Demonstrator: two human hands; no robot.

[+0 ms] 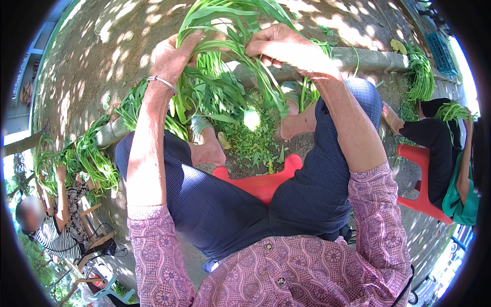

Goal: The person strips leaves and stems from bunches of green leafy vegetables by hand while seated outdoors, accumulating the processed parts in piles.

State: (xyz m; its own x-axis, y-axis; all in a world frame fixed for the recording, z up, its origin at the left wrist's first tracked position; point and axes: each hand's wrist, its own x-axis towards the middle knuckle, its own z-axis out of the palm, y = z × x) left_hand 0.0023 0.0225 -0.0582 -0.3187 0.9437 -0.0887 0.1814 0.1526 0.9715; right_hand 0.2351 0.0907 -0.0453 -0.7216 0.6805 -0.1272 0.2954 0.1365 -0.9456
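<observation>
Up in front of me, between both hands, is a bunch of long-stemmed leafy greens (220, 45). My left hand (171, 57), with a bangle at its wrist, is closed round the stems at the left of the bunch. On the other side, my right hand (291, 48) pinches some of the leaves and stems, thumb against fingers. Leaves arch over the top and hang down between the hands. Just below lie more greens (212, 87) along the low kerb (353, 60). Cut leaf bits (250, 140) cover the ground between my feet.
I sit on a red plastic stool (255, 185). Further bunches (420, 77) rest on the kerb at right, near a blue crate (441, 53). One person sits at right on a red stool (417, 163), holding greens; another person (59, 230) handles greens at far left.
</observation>
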